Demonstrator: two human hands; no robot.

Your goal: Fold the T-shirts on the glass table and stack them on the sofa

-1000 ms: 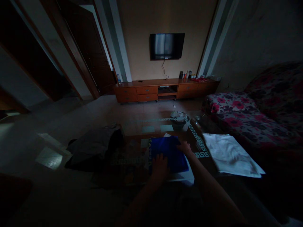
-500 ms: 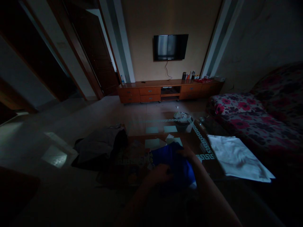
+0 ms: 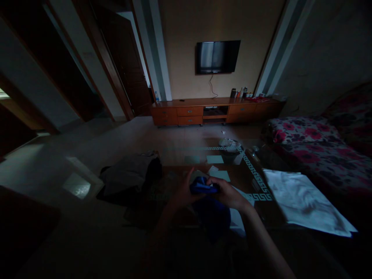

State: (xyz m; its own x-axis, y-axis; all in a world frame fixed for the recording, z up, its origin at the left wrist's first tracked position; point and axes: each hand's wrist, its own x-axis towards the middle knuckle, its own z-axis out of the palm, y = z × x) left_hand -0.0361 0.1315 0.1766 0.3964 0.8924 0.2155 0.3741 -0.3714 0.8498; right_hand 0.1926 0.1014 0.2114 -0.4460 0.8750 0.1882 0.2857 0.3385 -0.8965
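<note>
A blue piece of cloth hangs between my hands above the glass coffee table; its upper part is bunched up. My right hand grips that bunched top from the right, fingers closed on it. My left hand holds the left side of the same bunch, with one finger sticking up. Poor light hides what kind of garment it is. To the right lies a folded white cloth, flat on the table. A pile of dark grey clothing rests on the left.
A flower-patterned sofa stands on the right. Behind the table, a low wooden cabinet carries bottles and small items, under a wall-mounted TV. A crumpled plastic bag sits past the table's far edge.
The blue cloth was spread lower over the table; now it is lifted and bunched between both hands, its lower part hanging. The view has swung slightly left.
</note>
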